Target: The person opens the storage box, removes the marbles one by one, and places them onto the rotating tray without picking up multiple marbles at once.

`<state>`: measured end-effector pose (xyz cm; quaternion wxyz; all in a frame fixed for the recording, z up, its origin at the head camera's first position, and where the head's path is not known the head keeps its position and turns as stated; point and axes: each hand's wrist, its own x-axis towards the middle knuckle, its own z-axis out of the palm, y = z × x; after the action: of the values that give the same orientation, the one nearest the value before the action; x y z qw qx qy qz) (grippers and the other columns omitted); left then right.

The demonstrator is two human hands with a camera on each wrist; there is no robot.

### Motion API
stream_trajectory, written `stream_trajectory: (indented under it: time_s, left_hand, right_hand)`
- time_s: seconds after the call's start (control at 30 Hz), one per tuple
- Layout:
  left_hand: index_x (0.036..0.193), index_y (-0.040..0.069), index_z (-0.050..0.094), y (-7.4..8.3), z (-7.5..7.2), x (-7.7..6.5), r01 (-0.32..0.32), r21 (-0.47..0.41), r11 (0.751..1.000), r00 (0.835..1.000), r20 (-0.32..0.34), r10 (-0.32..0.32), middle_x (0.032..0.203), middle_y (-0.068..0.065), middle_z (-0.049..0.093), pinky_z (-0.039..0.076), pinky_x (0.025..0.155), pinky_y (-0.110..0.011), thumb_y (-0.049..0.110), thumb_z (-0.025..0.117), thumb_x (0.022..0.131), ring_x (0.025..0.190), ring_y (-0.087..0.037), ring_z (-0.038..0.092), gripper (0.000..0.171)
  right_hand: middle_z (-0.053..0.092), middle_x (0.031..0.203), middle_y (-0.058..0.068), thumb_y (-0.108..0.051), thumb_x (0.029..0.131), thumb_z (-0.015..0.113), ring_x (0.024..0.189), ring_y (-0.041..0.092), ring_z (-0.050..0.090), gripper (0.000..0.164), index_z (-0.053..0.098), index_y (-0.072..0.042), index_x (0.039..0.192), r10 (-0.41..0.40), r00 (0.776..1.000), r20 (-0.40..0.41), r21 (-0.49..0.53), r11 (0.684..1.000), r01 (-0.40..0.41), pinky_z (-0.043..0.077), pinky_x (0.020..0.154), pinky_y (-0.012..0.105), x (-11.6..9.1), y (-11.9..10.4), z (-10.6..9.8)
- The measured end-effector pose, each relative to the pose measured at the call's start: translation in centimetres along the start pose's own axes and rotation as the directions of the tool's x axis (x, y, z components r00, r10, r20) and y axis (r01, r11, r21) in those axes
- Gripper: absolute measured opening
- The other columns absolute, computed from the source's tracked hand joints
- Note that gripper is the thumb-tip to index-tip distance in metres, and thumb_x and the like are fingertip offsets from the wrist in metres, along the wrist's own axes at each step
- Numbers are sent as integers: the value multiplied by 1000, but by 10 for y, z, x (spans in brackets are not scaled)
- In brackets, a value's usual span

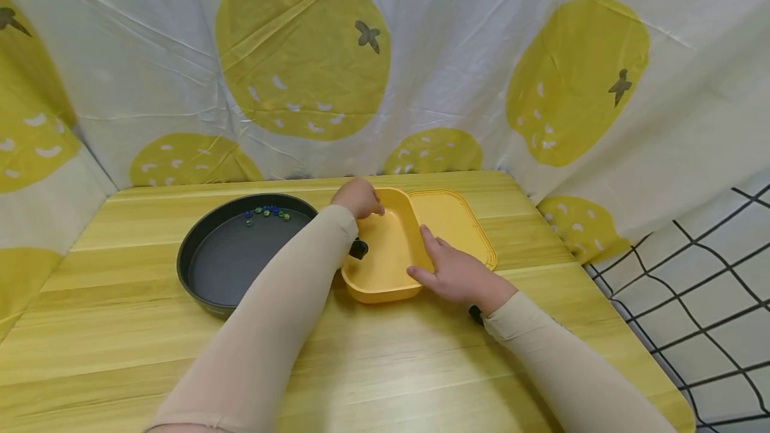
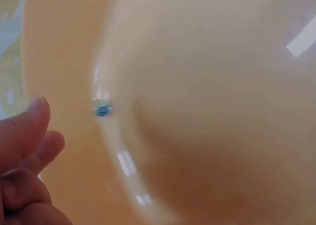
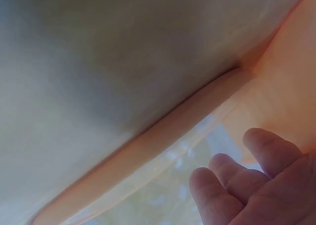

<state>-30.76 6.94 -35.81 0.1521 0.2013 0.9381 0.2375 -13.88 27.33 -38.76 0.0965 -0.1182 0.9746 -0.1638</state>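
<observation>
A yellow rectangular container (image 1: 388, 252) stands near the table's middle. My left hand (image 1: 359, 198) is at its far left corner, with fingertips over the inside. In the left wrist view, the thumb and loosely bent fingers (image 2: 42, 148) hold nothing. Beside them, a small clear-and-blue glass marble (image 2: 102, 108) lies in the container, where floor meets wall. My right hand (image 1: 454, 272) rests against the container's near right side with thumb and fingers spread. Several blue and green marbles (image 1: 267, 211) lie in a round dark pan (image 1: 234, 266) to the left, partly hidden by my left forearm.
A flat yellow lid (image 1: 451, 219) lies on the wooden table (image 1: 385, 366), just right of the container. A patterned curtain (image 1: 445, 72) hangs behind the table's far edge. Black wire grid (image 1: 692, 299) stands along the right side.
</observation>
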Motion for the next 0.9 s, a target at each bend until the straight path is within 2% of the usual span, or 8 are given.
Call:
stream_trajectory:
  time_s: [0.1,0.17,0.23,0.3,0.37,0.43,0.63,0.9]
  left_hand:
    - [70,11,70,5,13,7,47,38,998,999,1,-47,67,1,61,51,71,-32,30,75,99,58,-14,47,35]
    - [63,13,63,7,23,10,74,62,995,997,-1,-74,62,1,54,49,68,-32,30,75,99,57,-15,47,42]
    - [68,13,67,9,32,12,108,69,992,994,-17,-107,69,0,63,55,72,-33,30,76,98,66,-17,57,36]
    - [81,11,77,12,40,12,129,64,990,991,-35,-127,90,-3,76,60,80,-37,29,77,97,83,-21,68,24]
    - [95,9,82,15,47,14,138,51,989,989,-52,-136,109,-6,79,61,89,-40,30,77,97,97,-23,72,21]
    - [101,10,83,16,51,15,141,32,990,988,-66,-138,116,-4,78,61,93,-41,30,77,97,104,-24,72,22]
    - [120,21,82,17,58,18,123,-2,992,990,-69,-123,129,4,76,58,102,-40,32,77,98,118,-22,70,26]
    - [118,24,83,14,62,22,86,-51,995,996,-28,-87,128,6,76,55,106,-40,29,78,97,119,-22,69,21]
  right_hand:
    - [30,169,29,-62,106,48,151,46,42,97,6,0,169,4,1000,1,2,1000,-4,42,119,57,1,0,0]
    - [30,169,29,-61,106,48,151,46,42,97,6,0,169,3,1000,1,5,1000,-3,42,119,57,1,-1,0]
    - [29,169,29,-61,106,48,152,46,41,97,6,1,168,0,1000,1,8,1000,0,41,119,57,1,-2,-1]
    - [28,169,29,-61,106,48,152,46,41,98,5,1,168,-3,1000,2,11,1000,3,41,119,57,1,-2,-1]
    - [28,169,29,-61,106,49,152,46,40,98,4,0,169,-1,1000,6,18,1000,1,41,120,57,1,-2,-1]
    - [29,168,32,-61,106,48,151,47,41,98,4,1,168,-5,1000,3,16,1000,5,41,119,58,1,-1,0]
    - [31,166,34,-60,106,49,150,48,42,98,4,1,168,2,1000,3,12,1000,-2,41,119,58,1,-1,0]
    - [33,165,34,-60,106,49,148,47,46,97,6,1,168,7,1000,-5,13,1000,-7,43,118,57,1,-1,1]
